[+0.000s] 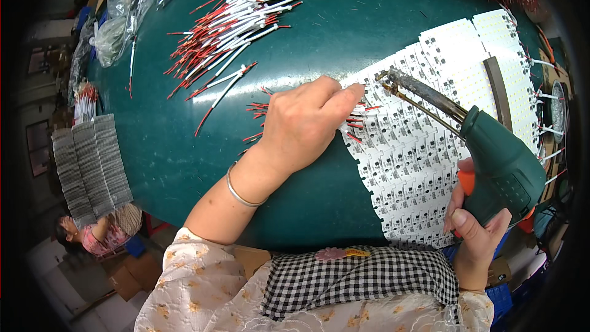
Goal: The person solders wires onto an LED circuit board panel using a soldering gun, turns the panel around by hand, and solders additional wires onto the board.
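Work table: dark green, glossy.
Left hand: closed around red-ended wires, at the left edge of white circuit boards.
Right hand: gripping the handle of a green soldering gun.
Gun tip: over the boards, just beside the left hand; contact impossible to tell.
Wire pile: beyond the left hand; white sleeves, red ends.
Dark strip: lying across the boards.
Markings: dark board print, too small to read; lettered yellow tag on checked apron.
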{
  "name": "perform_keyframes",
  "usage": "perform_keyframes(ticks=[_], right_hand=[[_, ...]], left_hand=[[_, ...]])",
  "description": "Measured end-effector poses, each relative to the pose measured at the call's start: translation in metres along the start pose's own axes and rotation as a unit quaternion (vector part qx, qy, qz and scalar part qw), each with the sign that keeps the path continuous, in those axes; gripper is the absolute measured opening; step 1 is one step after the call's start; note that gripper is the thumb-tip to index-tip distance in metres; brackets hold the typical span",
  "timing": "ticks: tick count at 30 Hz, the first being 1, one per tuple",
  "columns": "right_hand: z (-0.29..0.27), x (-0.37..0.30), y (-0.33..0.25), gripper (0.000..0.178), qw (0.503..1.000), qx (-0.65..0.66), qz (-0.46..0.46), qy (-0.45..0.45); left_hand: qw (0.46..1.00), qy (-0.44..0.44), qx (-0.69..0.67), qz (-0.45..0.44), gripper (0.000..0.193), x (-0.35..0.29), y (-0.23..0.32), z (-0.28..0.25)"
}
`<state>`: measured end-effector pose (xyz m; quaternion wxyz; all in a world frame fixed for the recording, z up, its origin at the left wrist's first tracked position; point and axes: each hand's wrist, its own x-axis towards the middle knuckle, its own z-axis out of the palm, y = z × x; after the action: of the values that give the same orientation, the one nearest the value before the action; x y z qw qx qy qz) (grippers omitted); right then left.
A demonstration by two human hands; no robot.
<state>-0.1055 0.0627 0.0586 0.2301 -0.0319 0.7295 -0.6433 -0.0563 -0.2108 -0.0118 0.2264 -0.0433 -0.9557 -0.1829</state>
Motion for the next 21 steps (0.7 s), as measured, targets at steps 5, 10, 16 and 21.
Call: perform_keyframes(ticks=[5,10,16,21], right_hand=[[0.0038,0.001,-0.0017,0.072,1.0,0.004,-0.001,0.007],[0.0025,-0.0007,-0.0033,0.07,1.0,-0.002,0.018,0.004],[0.0079,0.0012,0.0006,0.065,0.999,0.012,0.03,-0.013],[-0.001,0.0019,0.0056,0.063,0.997,-0.019,0.053,-0.057]], left_hand=[[1.0,-0.01,-0.011,0.008,0.038,-0.0003,-0.0028,0.0016],[1.0,-0.019,-0.021,0.004,0.037,0.0022,-0.003,0.0007],[0.999,-0.017,-0.034,0.001,0.037,0.0026,-0.0037,0.0021],[0.999,-0.025,-0.028,-0.003,0.039,0.0027,-0.0005,-0.0002]])
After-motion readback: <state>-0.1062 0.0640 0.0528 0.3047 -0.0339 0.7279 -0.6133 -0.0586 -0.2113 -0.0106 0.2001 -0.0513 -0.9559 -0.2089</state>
